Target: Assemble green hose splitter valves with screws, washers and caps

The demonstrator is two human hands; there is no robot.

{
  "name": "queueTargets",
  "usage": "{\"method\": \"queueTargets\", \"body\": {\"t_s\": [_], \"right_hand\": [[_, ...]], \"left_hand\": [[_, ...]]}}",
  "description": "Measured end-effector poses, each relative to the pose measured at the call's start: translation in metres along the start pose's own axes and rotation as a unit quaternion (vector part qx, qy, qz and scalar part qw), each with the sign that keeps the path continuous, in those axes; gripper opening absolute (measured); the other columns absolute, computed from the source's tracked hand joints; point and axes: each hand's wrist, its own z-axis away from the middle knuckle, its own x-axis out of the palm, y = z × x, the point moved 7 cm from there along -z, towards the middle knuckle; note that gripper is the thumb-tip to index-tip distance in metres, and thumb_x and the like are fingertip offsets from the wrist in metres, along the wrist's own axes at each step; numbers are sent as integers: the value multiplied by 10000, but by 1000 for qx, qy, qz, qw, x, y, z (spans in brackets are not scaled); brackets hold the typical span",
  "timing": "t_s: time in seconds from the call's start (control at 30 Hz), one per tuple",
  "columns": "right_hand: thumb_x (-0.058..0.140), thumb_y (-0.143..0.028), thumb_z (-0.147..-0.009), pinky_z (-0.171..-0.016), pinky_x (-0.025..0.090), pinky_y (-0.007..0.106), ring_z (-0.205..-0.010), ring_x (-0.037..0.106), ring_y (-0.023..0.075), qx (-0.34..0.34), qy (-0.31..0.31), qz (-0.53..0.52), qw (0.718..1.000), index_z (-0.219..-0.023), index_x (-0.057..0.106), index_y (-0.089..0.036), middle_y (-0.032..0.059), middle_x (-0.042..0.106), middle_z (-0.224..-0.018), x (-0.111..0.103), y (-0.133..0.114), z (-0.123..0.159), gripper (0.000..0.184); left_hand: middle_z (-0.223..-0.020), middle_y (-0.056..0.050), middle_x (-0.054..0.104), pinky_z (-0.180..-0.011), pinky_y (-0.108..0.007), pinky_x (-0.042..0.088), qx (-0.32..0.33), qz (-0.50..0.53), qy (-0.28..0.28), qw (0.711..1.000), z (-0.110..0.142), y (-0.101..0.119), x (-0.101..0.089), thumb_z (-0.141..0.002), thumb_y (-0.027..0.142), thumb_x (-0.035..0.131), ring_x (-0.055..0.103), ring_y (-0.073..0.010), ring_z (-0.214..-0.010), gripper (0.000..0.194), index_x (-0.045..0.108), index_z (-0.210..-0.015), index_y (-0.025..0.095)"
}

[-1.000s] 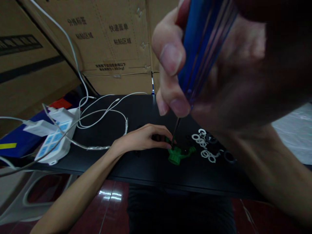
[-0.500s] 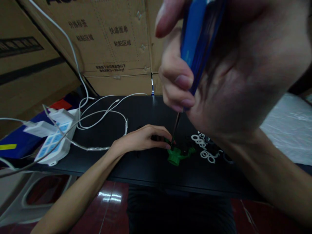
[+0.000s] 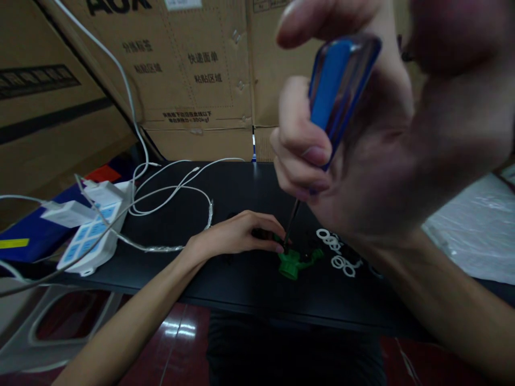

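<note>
My right hand (image 3: 386, 145) fills the upper right, close to the camera, closed around the blue handle of a screwdriver (image 3: 336, 91). Its thin dark shaft runs down to a green plastic part (image 3: 295, 261) on the black table (image 3: 241, 279); the tip meets the part's left end. My left hand (image 3: 237, 234) lies flat on the table just left of the green part, fingertips pressing its left end. White rings (image 3: 338, 254) and several dark rings lie right of the part, partly hidden by my right wrist.
A white power strip (image 3: 90, 236) with plugged adapters and looping white cables (image 3: 169, 198) sits on the table's left. Large cardboard boxes (image 3: 193, 69) stand behind the table. A clear plastic sheet (image 3: 475, 236) lies at the right. Glossy red floor shows below the front edge.
My right hand has turned around the screwdriver handle, which now shows its top end lower in view. The camera tipped slightly. The left hand and green part stayed put.
</note>
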Motion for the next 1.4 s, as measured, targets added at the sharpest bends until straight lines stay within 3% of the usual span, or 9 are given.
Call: {"method": "queueTargets", "body": {"t_s": [0.13,0.23,0.33,0.43,0.57,0.67,0.87,1.13,1.4], "right_hand": [[490,-572,-939,-371,262,246,-502,376,109,-101,-55,0,993,-770,442,-252,-40,449,-660,10,-14,0,365],[520,-515,-959,-362,334,274,-457,403,122,-53,19,-13,998,-809,402,-271,-59,446,-633,8,-7,-1,310],[555,-309,-984,-375,434,269,-430,494,117,-5,16,-27,999,-895,394,-287,-95,544,-692,12,3,1,185],[602,-158,-940,-313,336,212,-346,376,87,30,30,-31,999,-938,427,-311,-133,558,-640,8,7,1,232],[523,-353,-988,-321,258,224,-366,286,104,65,40,-51,996,-873,543,-269,-80,471,-518,1,10,-2,143],[500,-387,-984,-356,329,241,-411,384,109,24,48,-66,996,-911,654,-214,-33,497,-586,-3,8,-4,243],[654,-239,-922,-442,523,295,-482,589,128,-22,44,-55,997,-1017,604,-295,-30,612,-786,-4,5,8,121],[587,-509,-970,-425,392,244,-446,397,110,47,85,-74,993,-1010,734,-267,-40,479,-566,-11,7,19,286],[684,-310,-905,-445,501,280,-512,578,134,-31,178,-16,983,-1039,685,-310,-22,630,-742,-9,2,26,134]], "left_hand": [[-1129,-56,729,-943,-294,492,14,-6,-4,1000,1,2,0,-928,259,714,683,-190,-1026,226,760,-1141,198],[-1134,-58,733,-938,-294,492,32,0,-6,999,1,3,0,-935,255,706,684,-190,-1028,225,758,-1149,210],[-1144,-60,735,-926,-290,498,39,8,-9,999,1,4,1,-941,259,699,687,-190,-1030,223,753,-1152,212],[-1146,-63,737,-895,-281,507,39,7,-7,999,2,3,1,-932,266,710,694,-187,-996,225,753,-1144,202],[-1134,-54,740,-888,-274,507,38,16,-4,999,2,2,0,-928,271,716,699,-184,-985,224,753,-1144,220],[-1153,-58,734,-897,-266,504,37,24,-7,999,2,0,0,-924,277,721,701,-187,-1005,224,756,-1138,220],[-1122,-61,749,-920,-276,511,44,25,-2,999,2,-1,-3,-919,298,725,710,-196,-1017,229,756,-1127,207],[-1187,-60,734,-1010,-312,490,51,33,-15,998,2,0,-1,-932,282,706,686,-210,-1133,261,744,-1189,249],[-1162,-83,730,-937,-292,517,55,28,-8,998,2,-4,1,-923,275,716,695,-213,-1061,235,753,-1142,197]]}}
